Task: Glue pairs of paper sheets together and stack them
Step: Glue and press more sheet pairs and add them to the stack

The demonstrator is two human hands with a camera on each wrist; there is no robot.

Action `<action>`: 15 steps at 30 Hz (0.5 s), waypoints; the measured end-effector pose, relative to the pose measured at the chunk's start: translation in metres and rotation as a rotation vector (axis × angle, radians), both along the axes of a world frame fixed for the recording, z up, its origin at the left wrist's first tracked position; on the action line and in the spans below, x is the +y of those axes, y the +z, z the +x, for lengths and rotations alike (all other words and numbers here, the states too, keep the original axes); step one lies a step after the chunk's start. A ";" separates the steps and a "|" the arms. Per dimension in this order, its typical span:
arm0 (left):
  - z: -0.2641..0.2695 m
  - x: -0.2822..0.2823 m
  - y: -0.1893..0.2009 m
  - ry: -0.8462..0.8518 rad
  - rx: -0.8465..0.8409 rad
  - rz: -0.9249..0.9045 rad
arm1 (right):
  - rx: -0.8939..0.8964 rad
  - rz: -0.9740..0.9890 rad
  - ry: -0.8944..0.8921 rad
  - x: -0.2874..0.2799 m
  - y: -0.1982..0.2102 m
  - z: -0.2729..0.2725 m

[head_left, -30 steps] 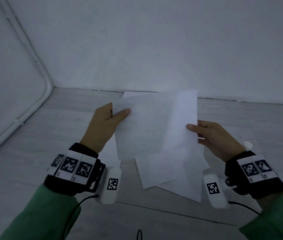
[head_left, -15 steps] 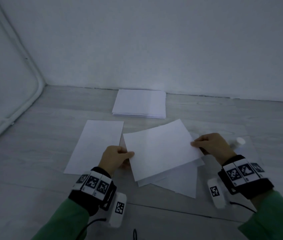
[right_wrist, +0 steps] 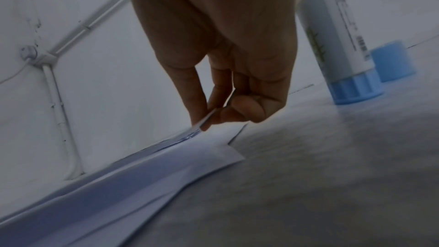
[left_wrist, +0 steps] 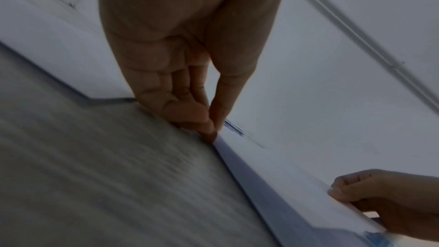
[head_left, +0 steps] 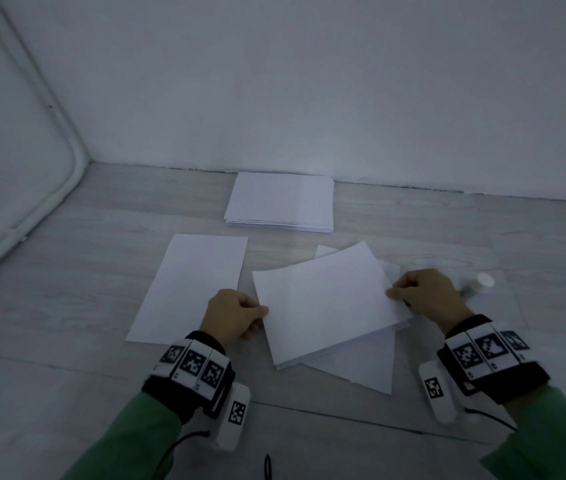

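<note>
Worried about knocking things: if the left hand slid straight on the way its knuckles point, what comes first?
Probably the single sheet lying just beyond the left hand; the stack sits farther, depth uncertain.

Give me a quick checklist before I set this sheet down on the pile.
1. Left hand pinches the sheet's left edge: ok.
2. Right hand pinches its right edge: ok.
3. Sheet squared with the loose pile under it: not ok, it sits rotated and the pile is fanned.
4. Glue stick upright, clear of the paper: ok; its cap stands behind it.
5. Glue already on the sheet: cannot tell.
6. Single sheet and far stack untouched: ok.
</note>
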State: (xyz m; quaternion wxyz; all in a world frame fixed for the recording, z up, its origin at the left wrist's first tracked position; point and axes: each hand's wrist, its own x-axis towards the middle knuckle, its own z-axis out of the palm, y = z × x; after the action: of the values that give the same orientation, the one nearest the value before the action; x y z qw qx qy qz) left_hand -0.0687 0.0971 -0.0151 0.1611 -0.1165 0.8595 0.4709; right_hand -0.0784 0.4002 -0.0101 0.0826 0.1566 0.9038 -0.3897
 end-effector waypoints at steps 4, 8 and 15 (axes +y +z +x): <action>0.000 0.001 -0.001 -0.034 0.027 -0.062 | 0.004 0.049 0.022 -0.001 -0.001 0.000; -0.001 0.001 -0.002 -0.040 0.032 -0.083 | -0.010 0.086 0.047 -0.003 0.000 -0.001; -0.002 0.001 -0.002 -0.086 0.053 -0.123 | -0.031 0.159 0.077 -0.010 0.004 -0.001</action>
State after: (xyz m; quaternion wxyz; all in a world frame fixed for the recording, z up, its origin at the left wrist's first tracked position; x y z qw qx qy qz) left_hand -0.0712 0.0982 -0.0172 0.1511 -0.0765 0.8949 0.4129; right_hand -0.0792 0.3899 -0.0066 0.0986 0.1338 0.9359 -0.3107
